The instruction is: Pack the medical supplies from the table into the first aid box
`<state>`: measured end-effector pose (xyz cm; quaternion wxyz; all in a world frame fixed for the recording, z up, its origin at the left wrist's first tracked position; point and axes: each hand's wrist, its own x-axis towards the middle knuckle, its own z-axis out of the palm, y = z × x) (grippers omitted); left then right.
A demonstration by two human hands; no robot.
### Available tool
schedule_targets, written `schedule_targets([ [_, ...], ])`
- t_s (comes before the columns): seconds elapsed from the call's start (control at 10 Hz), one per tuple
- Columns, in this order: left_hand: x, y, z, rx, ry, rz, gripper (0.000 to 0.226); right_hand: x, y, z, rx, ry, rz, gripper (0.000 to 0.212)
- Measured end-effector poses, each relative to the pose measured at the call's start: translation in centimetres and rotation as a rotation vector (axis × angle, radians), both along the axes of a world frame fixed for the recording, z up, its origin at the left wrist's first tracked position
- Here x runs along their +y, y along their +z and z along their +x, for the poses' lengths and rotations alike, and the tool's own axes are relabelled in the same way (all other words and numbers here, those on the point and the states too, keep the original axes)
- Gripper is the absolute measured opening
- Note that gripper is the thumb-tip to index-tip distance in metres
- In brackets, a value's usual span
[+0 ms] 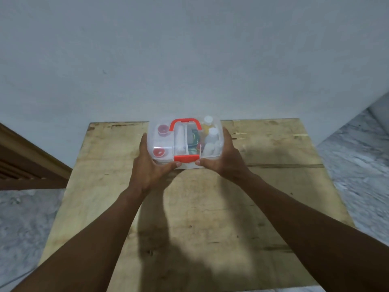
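Observation:
The first aid box (pixel 166 140) is clear plastic with a red handle (pixel 185 122) on its lid and a red latch (pixel 186 158) at the front. It stands at the far middle of the wooden table (pixel 273 186), lid down. Through the lid I see two red-centred tape rolls (pixel 159 153), a white bandage roll (pixel 180 140), a dark green packet (pixel 193 140) and white bottles (pixel 211 133). My left hand (pixel 150 165) grips the box's left side, thumb under the front edge. My right hand (pixel 226 159) grips its right side, thumb by the latch.
A pale wall rises directly behind the table's far edge. A brown wooden frame (pixel 31 165) stands at the left beside the table. Marble floor (pixel 357 157) shows on both sides. No loose supplies lie on the tabletop.

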<state>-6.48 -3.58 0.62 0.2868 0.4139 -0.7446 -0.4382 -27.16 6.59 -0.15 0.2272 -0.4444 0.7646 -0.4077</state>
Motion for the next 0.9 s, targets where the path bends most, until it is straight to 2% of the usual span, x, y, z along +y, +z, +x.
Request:
schedule_targets([
  [0.2, -1.8, -0.1, -0.4, -0.012, 0.044, -0.005, 0.101, -1.7, 0.7, -0.4, 0.059, 0.047, -0.065, 0.102],
  [0.5, -6.1, -0.1, -1.8, -0.038, 0.028, 0.019, 0.099, -6.3, 0.6, -1.9, 0.081, 0.045, -0.047, 0.103],
  [0.6, -5.9, -0.4, -1.7, 0.014, 0.005, 0.025, 0.087, -6.6, -0.1, -2.1, 0.064, 0.060, -0.047, 0.100],
  [0.7, -5.7, -0.3, -1.8, 0.008, 0.007, 0.031, 0.088, -6.5, -0.2, -2.1, 0.058, 0.040, -0.023, 0.107],
  [0.8, -5.9, 0.7, -1.8, -0.015, -0.003, 0.088, 0.108, -6.8, 0.0, -2.5, 0.005, 0.063, -0.009, 0.108],
  [0.9, -4.4, 2.6, -1.2, -0.093, -0.051, 0.198, 0.131, -5.3, 1.3, -2.7, -0.001, 0.098, 0.104, 0.116],
])
